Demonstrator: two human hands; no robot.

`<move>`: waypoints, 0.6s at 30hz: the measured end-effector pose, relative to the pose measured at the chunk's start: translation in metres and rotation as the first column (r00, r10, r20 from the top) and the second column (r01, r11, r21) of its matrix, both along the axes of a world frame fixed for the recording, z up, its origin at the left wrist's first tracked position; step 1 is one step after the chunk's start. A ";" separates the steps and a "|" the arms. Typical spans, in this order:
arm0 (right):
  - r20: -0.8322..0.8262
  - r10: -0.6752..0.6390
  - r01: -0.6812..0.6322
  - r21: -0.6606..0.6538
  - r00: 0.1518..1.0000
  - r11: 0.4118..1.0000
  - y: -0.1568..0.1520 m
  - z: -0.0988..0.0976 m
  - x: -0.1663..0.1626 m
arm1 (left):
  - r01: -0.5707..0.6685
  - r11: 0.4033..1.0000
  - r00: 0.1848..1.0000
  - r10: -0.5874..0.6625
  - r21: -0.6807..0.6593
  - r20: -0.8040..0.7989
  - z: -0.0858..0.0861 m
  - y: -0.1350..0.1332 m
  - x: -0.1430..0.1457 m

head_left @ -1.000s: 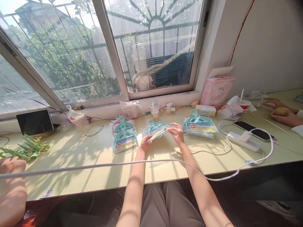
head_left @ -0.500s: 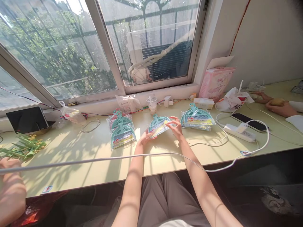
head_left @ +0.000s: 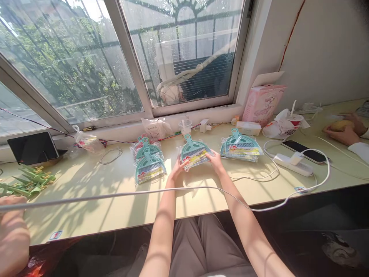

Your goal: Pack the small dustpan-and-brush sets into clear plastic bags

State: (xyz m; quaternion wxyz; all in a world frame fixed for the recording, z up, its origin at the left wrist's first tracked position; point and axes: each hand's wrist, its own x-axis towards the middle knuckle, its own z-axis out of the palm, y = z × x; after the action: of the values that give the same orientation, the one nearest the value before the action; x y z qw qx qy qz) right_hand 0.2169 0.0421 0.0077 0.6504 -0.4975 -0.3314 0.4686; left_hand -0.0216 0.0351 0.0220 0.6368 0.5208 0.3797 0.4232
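Observation:
Between both hands I hold a teal mini dustpan and brush set [head_left: 194,150] in a clear plastic wrapper with a yellow label, its handle pointing away from me. My left hand [head_left: 179,167] grips its lower left corner, thumb on top. On its lower right corner my right hand [head_left: 215,159] is closed, thumb over the label. A stack of similar wrapped sets [head_left: 150,165] lies to the left, with a red-handled one [head_left: 142,137] at its back. Another pile of wrapped teal sets [head_left: 240,144] lies to the right.
A white cable [head_left: 129,192] crosses in front of my forearms to a power strip [head_left: 292,164] near a phone [head_left: 305,151]. Behind the sets stands a plastic cup [head_left: 185,126]. Other people's hands show at far left [head_left: 13,223] and far right [head_left: 343,129], the latter holding a round object.
My right hand has moved from pinching the wrapper's upper right side down to the lower right corner. The held set now lies more squarely toward me.

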 end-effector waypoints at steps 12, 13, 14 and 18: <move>-0.124 -0.035 0.031 -0.036 0.992 0.999 0.000 0.003 -0.003 | -0.375 0.926 0.920 0.377 0.038 -0.106 -0.004 0.001 0.033; -0.086 -0.002 0.000 -0.025 0.996 1.000 -0.001 0.003 -0.003 | -0.422 0.906 0.899 0.421 0.011 -0.119 -0.003 0.003 0.030; -0.038 0.017 -0.018 -0.011 0.999 1.000 -0.001 0.004 -0.003 | -0.459 0.888 0.882 0.456 -0.003 -0.120 -0.002 0.006 0.027; 0.089 -0.023 0.018 0.065 0.996 0.998 -0.004 0.011 -0.001 | -0.490 0.872 0.869 0.486 -0.012 -0.095 -0.005 0.014 0.020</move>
State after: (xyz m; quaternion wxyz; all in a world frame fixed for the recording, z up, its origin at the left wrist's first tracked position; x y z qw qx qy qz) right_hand 0.2158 0.0382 0.0186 0.6555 -0.5001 -0.3699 0.4282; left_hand -0.0012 0.0489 0.0168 0.5010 0.4149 0.5343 0.5398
